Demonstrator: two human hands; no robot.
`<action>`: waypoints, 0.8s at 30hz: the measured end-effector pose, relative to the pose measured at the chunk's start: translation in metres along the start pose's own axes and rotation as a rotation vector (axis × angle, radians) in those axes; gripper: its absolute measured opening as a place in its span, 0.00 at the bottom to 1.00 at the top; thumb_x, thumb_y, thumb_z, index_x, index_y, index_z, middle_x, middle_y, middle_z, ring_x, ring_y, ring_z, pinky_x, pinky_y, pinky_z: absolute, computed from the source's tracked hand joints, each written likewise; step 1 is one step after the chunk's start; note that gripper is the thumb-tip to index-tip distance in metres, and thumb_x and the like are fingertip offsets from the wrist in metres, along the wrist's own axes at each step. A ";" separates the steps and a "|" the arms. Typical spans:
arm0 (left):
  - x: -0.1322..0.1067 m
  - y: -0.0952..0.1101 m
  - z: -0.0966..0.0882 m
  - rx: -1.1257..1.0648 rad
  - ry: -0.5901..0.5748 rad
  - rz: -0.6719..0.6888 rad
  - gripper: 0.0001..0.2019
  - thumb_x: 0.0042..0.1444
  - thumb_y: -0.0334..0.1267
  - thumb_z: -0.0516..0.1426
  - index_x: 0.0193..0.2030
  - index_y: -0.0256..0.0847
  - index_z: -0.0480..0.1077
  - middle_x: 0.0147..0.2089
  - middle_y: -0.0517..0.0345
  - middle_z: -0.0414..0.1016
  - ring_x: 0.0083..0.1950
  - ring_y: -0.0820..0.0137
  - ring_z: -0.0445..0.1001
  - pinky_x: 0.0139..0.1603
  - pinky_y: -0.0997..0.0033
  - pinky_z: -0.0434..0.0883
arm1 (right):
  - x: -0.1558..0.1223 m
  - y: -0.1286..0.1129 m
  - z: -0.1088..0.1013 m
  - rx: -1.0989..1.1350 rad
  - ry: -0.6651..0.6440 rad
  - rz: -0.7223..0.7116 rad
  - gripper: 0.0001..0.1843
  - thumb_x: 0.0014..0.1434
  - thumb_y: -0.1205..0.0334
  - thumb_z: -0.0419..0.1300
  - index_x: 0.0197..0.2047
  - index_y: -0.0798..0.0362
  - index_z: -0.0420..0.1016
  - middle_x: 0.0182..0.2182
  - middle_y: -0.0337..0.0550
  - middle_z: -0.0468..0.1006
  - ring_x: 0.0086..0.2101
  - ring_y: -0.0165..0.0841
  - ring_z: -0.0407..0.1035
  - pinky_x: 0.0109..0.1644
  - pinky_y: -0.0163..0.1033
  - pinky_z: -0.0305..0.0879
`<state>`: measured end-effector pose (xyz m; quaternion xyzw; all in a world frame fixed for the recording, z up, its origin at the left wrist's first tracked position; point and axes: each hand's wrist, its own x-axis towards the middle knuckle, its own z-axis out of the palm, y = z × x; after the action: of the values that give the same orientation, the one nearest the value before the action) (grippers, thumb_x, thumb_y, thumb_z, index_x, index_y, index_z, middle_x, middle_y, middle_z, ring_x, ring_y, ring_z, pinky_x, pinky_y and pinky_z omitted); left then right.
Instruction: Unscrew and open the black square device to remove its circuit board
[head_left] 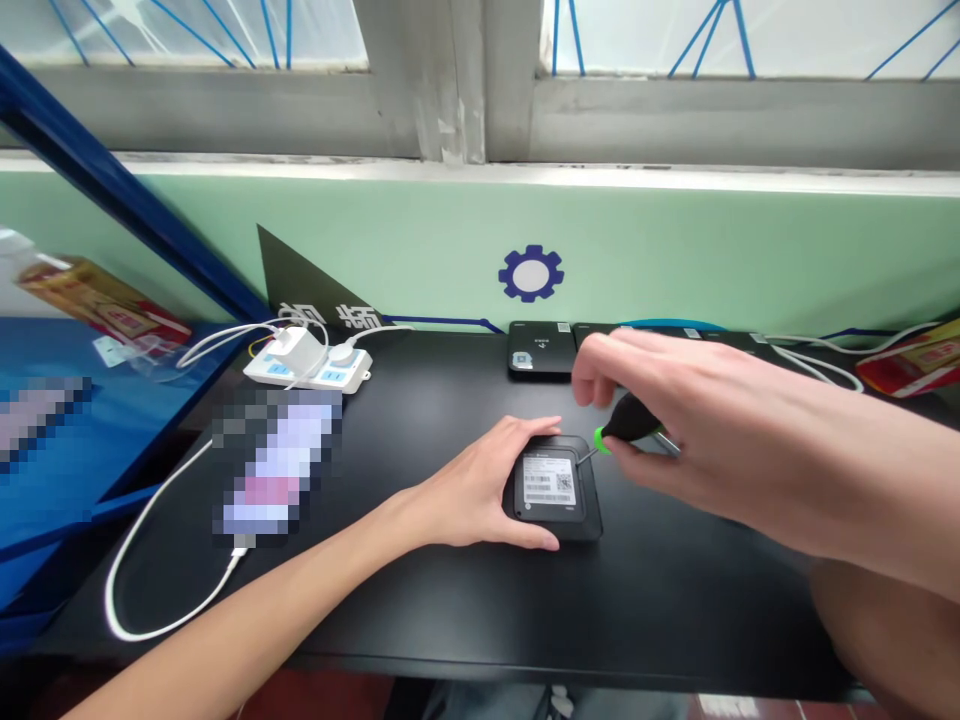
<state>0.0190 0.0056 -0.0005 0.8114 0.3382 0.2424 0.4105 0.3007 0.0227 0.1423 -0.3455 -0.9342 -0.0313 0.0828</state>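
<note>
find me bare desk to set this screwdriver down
Bare desktop lies right of the black device, in front of the right hand; more sits between the power strip and the rear black device. Crowded: around the white cable and the left hand.

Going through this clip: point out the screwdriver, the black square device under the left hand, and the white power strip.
Screwdriver [628, 420]: head view, on the black handle.
Black square device [549, 478]: head view, on the white label on its top.
White power strip [331, 374]: head view, on the casing beside the plug.
</note>
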 end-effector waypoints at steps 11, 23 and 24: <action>0.001 0.000 0.000 0.023 0.012 0.021 0.56 0.54 0.60 0.80 0.83 0.51 0.61 0.76 0.41 0.74 0.74 0.42 0.74 0.77 0.37 0.73 | 0.000 -0.001 0.004 -0.061 0.001 0.036 0.21 0.72 0.53 0.66 0.66 0.41 0.75 0.48 0.40 0.85 0.32 0.35 0.74 0.38 0.43 0.63; 0.003 -0.001 -0.002 0.030 0.014 0.072 0.53 0.54 0.59 0.80 0.81 0.48 0.64 0.74 0.42 0.75 0.73 0.43 0.74 0.77 0.40 0.73 | 0.004 -0.003 0.005 -0.155 0.078 0.072 0.17 0.74 0.42 0.65 0.49 0.47 0.74 0.29 0.38 0.75 0.26 0.34 0.66 0.33 0.44 0.53; 0.003 -0.001 -0.002 0.031 0.012 0.068 0.53 0.53 0.59 0.80 0.81 0.49 0.64 0.74 0.41 0.75 0.73 0.43 0.74 0.77 0.39 0.73 | 0.004 -0.004 0.006 -0.176 0.083 0.087 0.18 0.75 0.40 0.64 0.47 0.47 0.74 0.26 0.37 0.72 0.24 0.34 0.63 0.32 0.44 0.51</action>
<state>0.0187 0.0096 -0.0001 0.8272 0.3165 0.2558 0.3874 0.2944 0.0232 0.1371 -0.3903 -0.9077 -0.1239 0.0920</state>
